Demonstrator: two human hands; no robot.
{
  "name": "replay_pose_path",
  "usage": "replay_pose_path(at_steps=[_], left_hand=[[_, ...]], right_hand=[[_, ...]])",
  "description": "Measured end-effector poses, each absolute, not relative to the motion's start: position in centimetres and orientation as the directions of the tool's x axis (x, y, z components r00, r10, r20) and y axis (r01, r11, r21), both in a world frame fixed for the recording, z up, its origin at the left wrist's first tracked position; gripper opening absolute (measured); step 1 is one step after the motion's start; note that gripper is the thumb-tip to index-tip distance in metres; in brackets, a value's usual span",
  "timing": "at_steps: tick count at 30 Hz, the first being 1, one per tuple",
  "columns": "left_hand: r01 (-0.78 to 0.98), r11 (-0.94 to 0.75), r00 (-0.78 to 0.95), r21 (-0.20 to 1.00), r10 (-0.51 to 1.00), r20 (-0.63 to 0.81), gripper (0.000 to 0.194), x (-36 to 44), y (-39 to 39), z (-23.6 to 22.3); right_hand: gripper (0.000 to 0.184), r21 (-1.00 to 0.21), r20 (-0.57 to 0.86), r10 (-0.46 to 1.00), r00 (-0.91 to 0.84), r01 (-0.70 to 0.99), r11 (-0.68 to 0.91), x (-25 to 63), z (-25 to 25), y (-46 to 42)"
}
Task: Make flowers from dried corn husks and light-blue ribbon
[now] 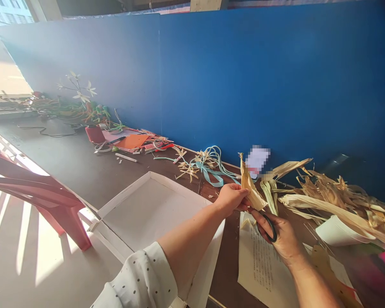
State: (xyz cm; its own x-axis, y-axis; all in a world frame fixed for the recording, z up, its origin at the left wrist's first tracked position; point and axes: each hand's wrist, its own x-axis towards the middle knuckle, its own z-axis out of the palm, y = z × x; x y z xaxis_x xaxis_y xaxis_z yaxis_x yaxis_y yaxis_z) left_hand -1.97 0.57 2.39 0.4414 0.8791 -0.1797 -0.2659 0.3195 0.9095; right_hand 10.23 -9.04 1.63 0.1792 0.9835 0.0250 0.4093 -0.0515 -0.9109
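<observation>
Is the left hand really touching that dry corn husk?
Touching: the head view plainly shows the left hand pinching the dry corn husk.

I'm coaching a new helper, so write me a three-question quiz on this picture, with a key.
1. True or false: the left hand holds a dried husk piece.
2. Which tool is in the right hand?
3. As seen in the picture, where does the husk pile lie? A) left of the shallow white box; B) right of it; C) inside it.

Key: 1. True. 2. The scissors, with black handles. 3. B.
</observation>
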Motion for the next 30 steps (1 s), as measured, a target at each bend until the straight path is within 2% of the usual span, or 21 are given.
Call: replay_pose_path(at_steps=[8,13,18,21,26,30], left_hand=[[-0.298,0.315,0.416,0.901,0.892,-0.175,0.009,-2.0,1.1,2.1],[-0.278,0.288,0.366,0.916,0.914,-0.177,0.009,-2.2,1.1,2.3],[-0.23,0.24,0.365,0.943,0.919,-0.145,0.011,-2.4,1.1,2.3],[-0.202,0.196,0.341,0.96,0.932,-0.119,0.015,-2.6,1.3,2.2],[-0.203,0.146,0.372,0.968,0.926,-0.062,0.02,-2.9,1.5,2.1],[-0.21,0.12,0.334,0.97,0.941,-0.044,0.02,-3.2,2.0,2.0]], right_hand=[[0.038,-0.934,0.015,0.979,0.201,0.353,-0.058,10.2,1.5,-9.1],[0.04,-0.955,-0.099,0.987,0.125,0.266,-0.129,11.3,1.0,-8.8],[0.043,-0.967,-0.19,0.974,0.12,0.147,-0.207,11.9,0.8,-8.8],[0.039,-0.965,-0.232,0.97,0.073,0.104,-0.239,12.1,1.1,-9.0],[0.037,-0.969,-0.218,0.974,0.066,0.104,-0.224,12.4,1.3,-9.4],[0.034,-0.954,-0.224,0.966,0.126,0.174,-0.244,12.7,1.2,-9.3]])
